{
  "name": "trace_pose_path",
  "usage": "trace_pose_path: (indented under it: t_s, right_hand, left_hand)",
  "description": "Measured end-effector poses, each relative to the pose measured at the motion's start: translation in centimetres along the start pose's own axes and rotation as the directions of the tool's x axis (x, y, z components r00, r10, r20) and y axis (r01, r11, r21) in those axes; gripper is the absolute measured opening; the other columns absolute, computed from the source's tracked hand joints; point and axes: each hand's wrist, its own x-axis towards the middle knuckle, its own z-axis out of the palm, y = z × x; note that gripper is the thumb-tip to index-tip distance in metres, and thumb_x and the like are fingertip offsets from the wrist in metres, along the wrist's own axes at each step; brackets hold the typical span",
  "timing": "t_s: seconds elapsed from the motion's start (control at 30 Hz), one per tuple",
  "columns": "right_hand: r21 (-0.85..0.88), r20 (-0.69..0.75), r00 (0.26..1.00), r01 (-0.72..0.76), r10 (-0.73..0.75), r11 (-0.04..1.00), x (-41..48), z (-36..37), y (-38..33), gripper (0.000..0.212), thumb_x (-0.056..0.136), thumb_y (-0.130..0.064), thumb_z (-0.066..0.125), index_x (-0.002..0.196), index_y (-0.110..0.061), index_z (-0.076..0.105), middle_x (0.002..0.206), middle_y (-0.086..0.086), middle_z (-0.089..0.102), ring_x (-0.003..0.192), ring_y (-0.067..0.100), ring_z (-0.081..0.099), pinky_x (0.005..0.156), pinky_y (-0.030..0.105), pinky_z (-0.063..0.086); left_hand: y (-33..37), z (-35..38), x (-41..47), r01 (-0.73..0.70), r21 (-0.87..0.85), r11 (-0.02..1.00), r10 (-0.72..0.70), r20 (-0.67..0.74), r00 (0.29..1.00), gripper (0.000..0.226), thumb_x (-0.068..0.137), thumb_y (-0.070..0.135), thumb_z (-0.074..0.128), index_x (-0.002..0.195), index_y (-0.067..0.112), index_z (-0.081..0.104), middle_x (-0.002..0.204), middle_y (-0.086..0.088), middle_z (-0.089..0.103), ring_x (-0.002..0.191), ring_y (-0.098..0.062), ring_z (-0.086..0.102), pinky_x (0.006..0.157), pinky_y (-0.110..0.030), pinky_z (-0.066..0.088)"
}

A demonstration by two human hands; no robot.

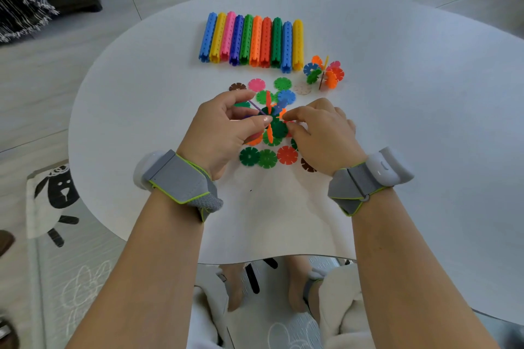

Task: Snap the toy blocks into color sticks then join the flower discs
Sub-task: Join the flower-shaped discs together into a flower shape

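Ten finished color sticks (251,41) lie side by side in a row at my far side, each a single color. Just right of them I see a joined cluster (324,72) of flower discs. Nearer, loose flower discs (268,158) lie flat, and a half-built cluster (273,122) is pinched between my left hand (226,125) and right hand (320,127).

Both hands, left hand (226,127) and right hand (320,133), pinch a disc cluster (273,122) between them; loose discs (268,158) lie below, sticks (252,39) beyond, possibly ten.
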Motion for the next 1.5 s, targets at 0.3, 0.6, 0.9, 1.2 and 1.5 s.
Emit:
trace_pose_path:
  t_s: [0.3,0.6,0.9,1.2,1.5]
  right_hand:
    - [-0.001,0.023,1.0,0.014,-0.014,1.0,-0.1,0.0,-0.2,0.032,0.089,-0.028,0.057,0.12,-0.037,0.056,0.121,-0.005,0.044,0.115,0.023,0.039,0.087,0.032,0.022]
    - [0.074,-0.005,1.0,-0.003,0.003,0.997,0.2,0.3,-0.2,0.018,0.086,-0.029,0.061,0.103,-0.032,0.054,0.104,-0.007,0.046,0.106,0.02,0.045,0.089,0.033,0.026]
    - [0.141,-0.028,1.0,0.016,-0.012,0.99,0.6,0.2,-0.3,0.03,0.084,-0.024,0.066,0.113,-0.028,0.061,0.103,-0.006,0.041,0.094,0.015,0.05,0.094,0.035,0.041]
    - [0.222,-0.153,0.988,0.042,-0.008,0.974,0.0,-0.1,-0.6,0.035,0.08,-0.029,0.073,0.114,-0.022,0.064,0.101,-0.006,0.054,0.087,0.009,0.058,0.08,0.017,0.033]
    - [0.617,-0.162,0.987,0.11,-0.011,0.779,-1.9,-0.6,-2.1,0.014,0.081,-0.01,0.072,0.082,-0.02,0.063,0.067,-0.003,0.071,0.061,0.004,0.069,0.048,0.015,0.049]
  left_hand:
    - [0.5,-0.3,-0.3,0.006,-0.104,0.995,-0.007,-0.007,1.0,0.029,0.077,0.002,0.07,0.102,0.013,0.063,0.081,-0.009,0.067,0.072,-0.023,0.065,0.072,-0.031,0.058]
    - [0.5,-0.5,-0.3,0.01,-0.086,0.996,-0.013,-0.043,0.999,0.026,0.081,0.004,0.067,0.105,0.011,0.062,0.085,-0.013,0.067,0.071,-0.026,0.065,0.079,-0.038,0.057]
    - [0.4,-0.5,-0.3,0.008,-0.032,0.999,-0.009,-0.04,0.999,0.021,0.087,0.005,0.061,0.108,0.012,0.061,0.081,-0.009,0.063,0.068,-0.019,0.063,0.067,-0.028,0.058]
    - [0.1,-0.6,0.3,0.063,0.029,0.998,-0.058,-0.138,0.989,0.006,0.093,0.015,0.052,0.09,0.02,0.052,0.081,-0.005,0.061,0.061,-0.015,0.058,0.059,-0.028,0.046]
    - [0.3,-0.3,0.2,0.043,-0.048,0.998,-0.05,-0.156,0.986,0.01,0.094,0.012,0.051,0.091,0.019,0.057,0.086,-0.009,0.062,0.059,-0.012,0.062,0.078,-0.039,0.055]
